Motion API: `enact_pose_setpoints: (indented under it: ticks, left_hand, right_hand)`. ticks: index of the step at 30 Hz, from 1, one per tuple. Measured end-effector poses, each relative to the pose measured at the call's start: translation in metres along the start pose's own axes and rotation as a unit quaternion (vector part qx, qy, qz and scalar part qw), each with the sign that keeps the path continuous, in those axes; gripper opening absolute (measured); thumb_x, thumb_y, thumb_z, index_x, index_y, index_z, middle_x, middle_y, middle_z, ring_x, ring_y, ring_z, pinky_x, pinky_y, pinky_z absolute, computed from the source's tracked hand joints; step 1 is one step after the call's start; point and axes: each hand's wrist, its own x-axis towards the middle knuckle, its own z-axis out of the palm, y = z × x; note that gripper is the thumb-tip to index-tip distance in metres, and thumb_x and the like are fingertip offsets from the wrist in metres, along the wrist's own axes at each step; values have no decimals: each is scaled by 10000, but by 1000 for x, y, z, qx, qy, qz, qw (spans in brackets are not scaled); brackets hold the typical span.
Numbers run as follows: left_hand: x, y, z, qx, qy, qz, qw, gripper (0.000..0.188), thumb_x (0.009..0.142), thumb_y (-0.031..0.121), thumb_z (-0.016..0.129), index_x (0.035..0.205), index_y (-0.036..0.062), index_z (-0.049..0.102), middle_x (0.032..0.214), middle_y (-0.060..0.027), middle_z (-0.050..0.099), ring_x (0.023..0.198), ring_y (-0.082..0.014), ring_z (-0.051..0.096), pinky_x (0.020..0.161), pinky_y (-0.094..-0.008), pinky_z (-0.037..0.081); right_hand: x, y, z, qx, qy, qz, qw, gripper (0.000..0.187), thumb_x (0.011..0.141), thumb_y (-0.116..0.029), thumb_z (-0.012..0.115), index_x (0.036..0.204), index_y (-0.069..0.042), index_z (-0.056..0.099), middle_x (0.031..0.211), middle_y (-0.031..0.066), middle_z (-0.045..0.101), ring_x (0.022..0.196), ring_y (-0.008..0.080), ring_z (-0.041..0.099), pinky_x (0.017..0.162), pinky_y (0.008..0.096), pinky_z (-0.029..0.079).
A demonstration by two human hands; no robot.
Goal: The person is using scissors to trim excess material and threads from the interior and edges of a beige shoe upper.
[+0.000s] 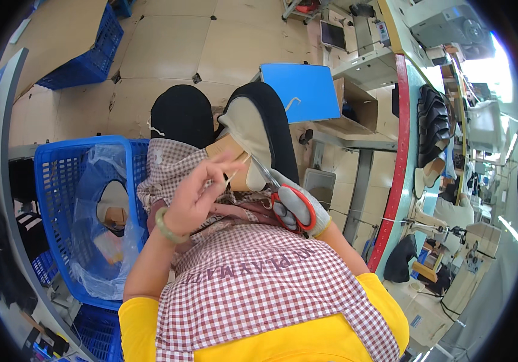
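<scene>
A cream shoe upper with a tan section lies across my right knee. My right hand, in a grey glove, is closed round the red-handled scissors. Their blades point up and left and touch the edge of the upper. Bare and with a green bangle at the wrist, my left hand is beside the tan section. Its thumb and finger pinch a thin cream strip close to the blades. Some of its other fingers are raised.
Left of me stands a blue plastic basket lined with clear plastic, with another shoe upper inside. Ahead is a blue stool top bearing a curled scrap. A red-edged workbench on the right holds stacked black pieces.
</scene>
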Motion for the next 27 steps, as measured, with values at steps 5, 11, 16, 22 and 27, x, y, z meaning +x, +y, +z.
enact_pose_setpoints:
  ticks: [5, 11, 16, 22, 27]
  left_hand:
    - [34, -12, 41, -16, 72, -118, 990, 210, 864, 70, 579, 1006, 1, 441, 890, -146, 627, 840, -335, 620, 760, -420, 471]
    - [46, -45, 61, 257, 16, -163, 952, 190, 785, 137, 678, 906, 17, 592, 818, -165, 593, 748, -370, 589, 686, -435, 477]
    - [44, -45, 65, 57, 94, -203, 973, 125, 760, 92, 672, 755, -25, 630, 805, -165, 579, 715, -315, 597, 660, -392, 480]
    - [39, -44, 68, -23, 99, -269, 958, 157, 756, 112, 701, 764, -37, 655, 784, -128, 587, 665, -205, 572, 625, -321, 459]
    - [36, -49, 77, -32, 109, -274, 955, 142, 758, 120, 711, 787, -14, 676, 746, -81, 575, 704, -159, 542, 639, -288, 436]
  right_hand:
    - [1, -4, 0, -4, -5, 14, 1000, 592, 955, -304, 417, 1489, -132, 227, 700, 0, 517, 470, 50, 394, 423, 193, 357]
    - [-1, -7, -2, -13, -8, 11, 1000, 604, 955, -337, 460, 1483, -137, 247, 709, -5, 520, 489, 40, 405, 433, 185, 365]
    - [-1, -13, -6, -8, -23, 12, 1000, 609, 952, -350, 475, 1482, -144, 254, 714, -9, 517, 498, 34, 407, 430, 184, 370]
    - [3, -20, -14, -53, -37, 21, 998, 611, 948, -353, 482, 1481, -157, 257, 706, -14, 510, 482, 32, 402, 420, 182, 366]
    - [9, -16, -23, 24, -52, 40, 998, 606, 947, -369, 489, 1476, -164, 277, 694, -17, 504, 463, 34, 397, 414, 184, 363]
